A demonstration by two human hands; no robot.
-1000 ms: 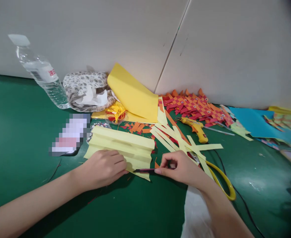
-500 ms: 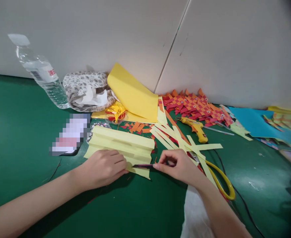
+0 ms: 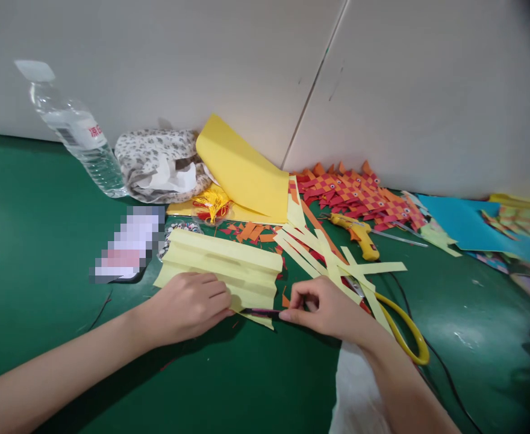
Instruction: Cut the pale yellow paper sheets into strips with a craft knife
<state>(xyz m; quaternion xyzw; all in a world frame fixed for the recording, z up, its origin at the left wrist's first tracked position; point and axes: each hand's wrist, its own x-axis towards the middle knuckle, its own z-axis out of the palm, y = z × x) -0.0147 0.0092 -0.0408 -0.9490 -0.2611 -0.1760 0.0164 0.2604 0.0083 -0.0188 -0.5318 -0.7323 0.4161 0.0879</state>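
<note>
A pale yellow pleated paper sheet (image 3: 229,265) lies on the green table (image 3: 43,229). My left hand (image 3: 188,306) rests on its near edge with fingers curled, pressing it down. My right hand (image 3: 323,307) pinches a thin dark pen-like tool (image 3: 260,312) whose tip lies on the paper's near right corner, close to my left fingertips. Loose pale yellow paper strips (image 3: 328,256) lie crossed just beyond my right hand.
Yellow-handled scissors (image 3: 405,331) lie right of my right hand. A yellow glue gun (image 3: 359,235), woven red-orange paper fish (image 3: 355,193), a yellow sheet (image 3: 242,172), a water bottle (image 3: 77,135), a patterned pouch (image 3: 156,163), a phone (image 3: 127,247) and blue paper (image 3: 468,226) ring the table.
My right hand and the dark tool slid slightly up across the paper's corner, then back down towards me. My left hand stays put.
</note>
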